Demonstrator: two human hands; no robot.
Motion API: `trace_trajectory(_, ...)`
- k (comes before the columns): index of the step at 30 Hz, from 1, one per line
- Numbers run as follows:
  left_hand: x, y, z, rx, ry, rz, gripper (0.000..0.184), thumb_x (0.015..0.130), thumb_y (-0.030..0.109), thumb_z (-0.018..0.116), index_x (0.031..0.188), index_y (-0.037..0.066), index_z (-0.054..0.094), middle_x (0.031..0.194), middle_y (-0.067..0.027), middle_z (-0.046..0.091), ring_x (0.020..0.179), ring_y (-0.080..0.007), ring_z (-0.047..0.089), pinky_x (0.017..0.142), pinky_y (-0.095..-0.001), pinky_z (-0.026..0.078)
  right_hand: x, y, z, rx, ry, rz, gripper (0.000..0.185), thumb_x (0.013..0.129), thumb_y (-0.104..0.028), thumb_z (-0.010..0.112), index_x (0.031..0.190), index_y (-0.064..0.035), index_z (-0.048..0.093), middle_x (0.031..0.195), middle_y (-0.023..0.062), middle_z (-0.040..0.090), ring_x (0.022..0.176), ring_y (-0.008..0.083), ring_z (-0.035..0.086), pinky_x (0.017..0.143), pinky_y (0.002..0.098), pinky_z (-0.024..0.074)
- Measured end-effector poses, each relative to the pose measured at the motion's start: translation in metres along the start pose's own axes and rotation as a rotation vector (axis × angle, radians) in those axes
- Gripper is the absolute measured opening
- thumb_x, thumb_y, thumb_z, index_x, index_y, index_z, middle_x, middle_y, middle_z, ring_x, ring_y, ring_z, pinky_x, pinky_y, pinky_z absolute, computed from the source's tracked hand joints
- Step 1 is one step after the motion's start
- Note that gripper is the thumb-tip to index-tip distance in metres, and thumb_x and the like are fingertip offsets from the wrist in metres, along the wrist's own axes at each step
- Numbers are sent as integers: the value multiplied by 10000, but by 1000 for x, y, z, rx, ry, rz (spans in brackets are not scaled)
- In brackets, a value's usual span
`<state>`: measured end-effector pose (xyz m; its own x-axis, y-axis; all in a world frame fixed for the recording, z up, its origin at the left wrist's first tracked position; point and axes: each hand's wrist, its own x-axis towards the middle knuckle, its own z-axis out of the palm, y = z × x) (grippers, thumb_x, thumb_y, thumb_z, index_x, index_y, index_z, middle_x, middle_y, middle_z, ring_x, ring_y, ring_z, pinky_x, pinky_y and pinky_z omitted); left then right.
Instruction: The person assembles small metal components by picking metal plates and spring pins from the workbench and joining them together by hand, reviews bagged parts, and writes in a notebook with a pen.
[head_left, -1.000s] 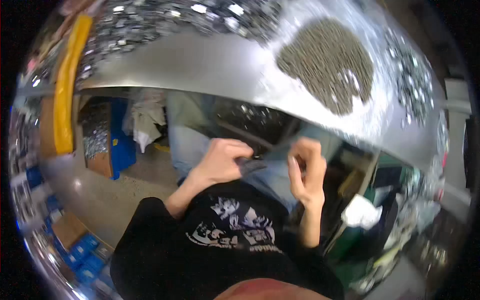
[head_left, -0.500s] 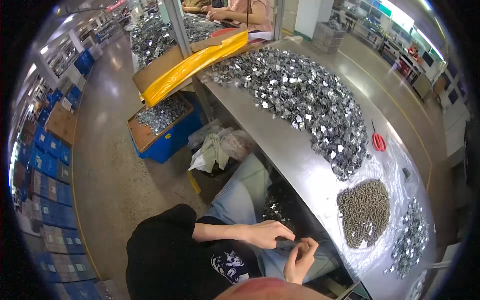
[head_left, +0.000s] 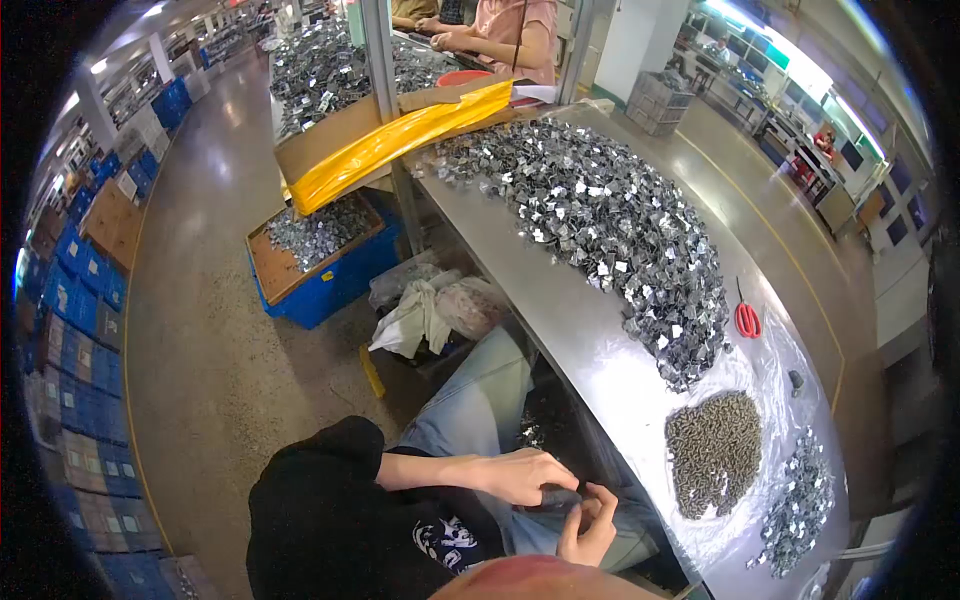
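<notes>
Over my lap, my left hand is closed, with its thumb and fingers pinched on a small dark piece. The exact kind of the piece is too small to make out. My right hand is beside it, its fingers curled and its thumb close to the same piece; whether it grips anything is hidden. To the right of my hands, on the metal table, lies a pile of small brass-coloured cylindrical parts on clear plastic film. Farther up the table is a large heap of dark and shiny flat pieces.
Red-handled scissors lie near the table's far edge. A smaller heap of pieces sits at the right. On the left stand a blue bin and a yellow-wrapped cardboard edge. A co-worker's arm shows across the back table.
The view has shifted slightly. My hands stay close together over my lap, and the dark piece between them shows more clearly now.
</notes>
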<state>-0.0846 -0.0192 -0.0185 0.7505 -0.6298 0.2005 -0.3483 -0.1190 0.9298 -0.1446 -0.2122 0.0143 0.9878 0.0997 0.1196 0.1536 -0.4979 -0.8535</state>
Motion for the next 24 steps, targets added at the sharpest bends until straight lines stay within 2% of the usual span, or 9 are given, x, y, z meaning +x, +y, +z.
trace_trajectory(3,8,-1,-20,37,28,20,181,823,90,606,964,-11,654,924,-220,681,884,-421,668,747,-470,505,0,1,-5,-10,18,29,335,922,32,579,1253,-9,552,687,34,573,569,84,515,550,256,393)
trace_trajectory(8,34,-2,-73,293,533,93,235,799,44,648,1028,22,697,958,-202,703,908,-399,695,775,-453,546,-9,14,-12,101,90,43,301,960,-8,622,1251,-17,546,667,-42,430,611,39,375,566,231,274)
trace_trajectory(9,40,2,-80,368,605,94,211,817,55,661,1024,31,699,954,-192,705,890,-396,698,761,-459,548,-11,16,-9,99,106,64,305,952,-5,638,1246,-14,558,672,-25,465,615,56,406,580,240,313)
trace_trajectory(12,46,15,-84,452,560,-25,252,822,95,725,1064,29,709,1046,-170,717,942,-380,704,828,-424,565,-13,13,-11,40,161,105,304,947,9,660,1243,-15,591,698,14,558,641,90,499,637,258,418)
trace_trajectory(13,45,18,-82,461,541,19,253,820,102,733,1062,32,712,1038,-173,718,937,-382,706,825,-419,566,-12,12,-10,10,170,66,256,986,9,607,1239,-24,580,704,-42,460,630,40,381,578,226,312)
trace_trajectory(16,41,11,-68,435,510,20,248,801,83,738,1034,0,721,1028,-193,724,950,-380,715,836,-409,569,-13,17,-9,10,176,68,272,984,21,606,1251,-18,578,708,-31,485,641,59,426,598,240,367)
trace_trajectory(18,42,9,-67,473,553,34,225,802,97,759,1016,34,729,1013,-171,729,900,-377,714,791,-410,573,-12,13,-13,-22,156,39,279,983,30,596,1258,-12,569,700,0,511,630,80,449,605,253,394)
trace_trajectory(21,56,14,-77,457,614,-26,178,815,30,699,991,-1,704,951,-174,705,851,-377,702,743,-412,553,-19,24,-16,53,115,127,297,988,20,586,1281,-18,553,658,10,505,584,93,438,567,261,365)
trace_trajectory(24,76,12,-96,558,638,-160,294,792,0,647,1082,31,679,1024,-136,678,905,-353,675,784,-402,540,-20,27,-18,74,122,137,291,993,12,585,1280,-24,558,647,6,487,576,84,417,547,270,340)
